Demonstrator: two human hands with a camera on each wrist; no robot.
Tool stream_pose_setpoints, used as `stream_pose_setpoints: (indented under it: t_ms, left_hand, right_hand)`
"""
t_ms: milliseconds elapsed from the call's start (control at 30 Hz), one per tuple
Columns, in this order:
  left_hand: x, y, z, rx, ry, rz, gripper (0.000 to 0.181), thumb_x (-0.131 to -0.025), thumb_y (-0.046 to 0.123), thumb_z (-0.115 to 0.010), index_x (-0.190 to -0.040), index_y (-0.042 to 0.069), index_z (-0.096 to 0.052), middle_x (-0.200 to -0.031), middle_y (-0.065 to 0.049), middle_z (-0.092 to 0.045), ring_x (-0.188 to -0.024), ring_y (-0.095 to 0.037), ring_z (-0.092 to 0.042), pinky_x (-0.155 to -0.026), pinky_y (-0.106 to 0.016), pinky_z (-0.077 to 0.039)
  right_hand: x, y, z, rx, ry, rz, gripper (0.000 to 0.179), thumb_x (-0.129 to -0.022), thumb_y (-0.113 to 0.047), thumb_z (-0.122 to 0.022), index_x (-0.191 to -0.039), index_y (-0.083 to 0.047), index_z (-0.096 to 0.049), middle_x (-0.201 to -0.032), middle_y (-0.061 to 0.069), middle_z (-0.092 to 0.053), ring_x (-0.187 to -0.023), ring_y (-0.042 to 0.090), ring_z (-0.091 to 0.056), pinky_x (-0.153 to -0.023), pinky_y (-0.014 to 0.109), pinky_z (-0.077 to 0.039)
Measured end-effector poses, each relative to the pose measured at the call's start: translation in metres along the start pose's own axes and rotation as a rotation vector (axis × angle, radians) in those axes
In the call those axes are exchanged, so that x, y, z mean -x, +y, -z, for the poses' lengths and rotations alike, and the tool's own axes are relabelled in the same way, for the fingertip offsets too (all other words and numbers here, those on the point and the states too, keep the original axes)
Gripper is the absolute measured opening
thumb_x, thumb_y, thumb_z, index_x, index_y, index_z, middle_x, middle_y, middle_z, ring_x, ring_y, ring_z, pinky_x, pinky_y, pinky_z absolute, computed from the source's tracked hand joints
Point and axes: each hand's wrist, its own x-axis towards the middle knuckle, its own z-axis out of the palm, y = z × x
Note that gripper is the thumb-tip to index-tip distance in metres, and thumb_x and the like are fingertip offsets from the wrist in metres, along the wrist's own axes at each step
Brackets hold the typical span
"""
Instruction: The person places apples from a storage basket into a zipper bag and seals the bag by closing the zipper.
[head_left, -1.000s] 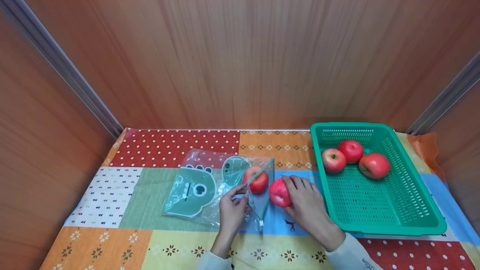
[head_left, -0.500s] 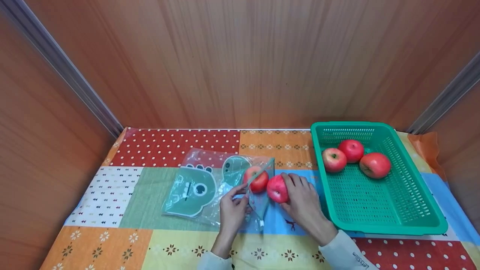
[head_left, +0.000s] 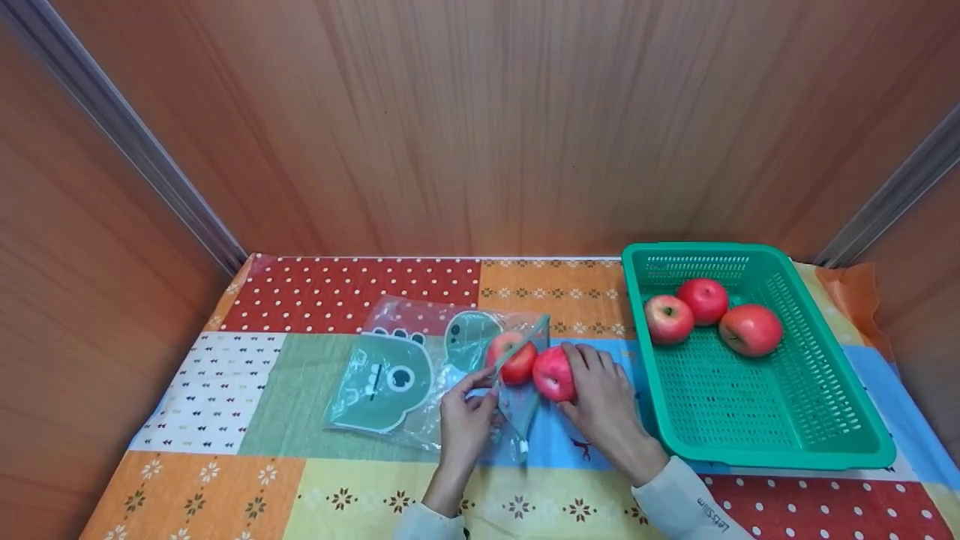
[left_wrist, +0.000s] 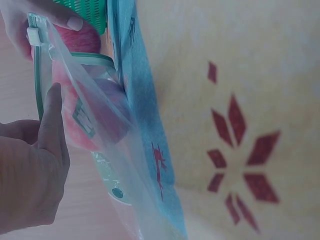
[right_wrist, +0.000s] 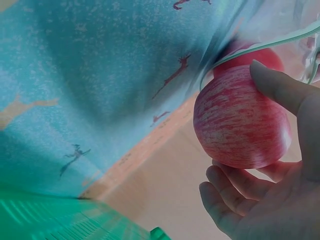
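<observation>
A clear zip bag with green cartoon prints lies on the patchwork cloth, its mouth facing right. My left hand pinches the upper edge of that mouth and holds it raised, as the left wrist view also shows. One apple rests inside the bag near the opening. My right hand grips a second apple, thumb on one side and fingers on the other. This apple is right at the bag's mouth, close against the one inside. A white zip slider sits at the mouth's near end.
To the right stands a green plastic basket with three apples towards its back. The patchwork cloth covers the table. Wood-patterned panels rise behind and at both sides.
My right hand has moved left and slightly away from me with its apple, bringing it up to the bag's mouth. The left hand and the bag stay nearly still.
</observation>
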Motion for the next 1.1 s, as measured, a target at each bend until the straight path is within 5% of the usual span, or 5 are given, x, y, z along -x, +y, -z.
stream_pose_setpoints:
  t_ms: [1100]
  left_hand:
    - [0.003,0.002,-0.003,0.005,-0.029,-0.003,0.034,-0.098,-0.006,-0.064,-0.131,-0.002,-0.07,-0.113,-0.016,-0.07,-0.073,-0.021,-0.07,-0.062,-0.027,-0.063]
  right_hand:
    - [-0.002,-0.015,-0.011,-0.102,-0.008,-0.034,0.087,-0.072,-0.02,-0.099,-0.145,-0.005,-0.055,-0.137,0.018,-0.06,-0.124,0.037,-0.056,-0.101,0.057,-0.054]
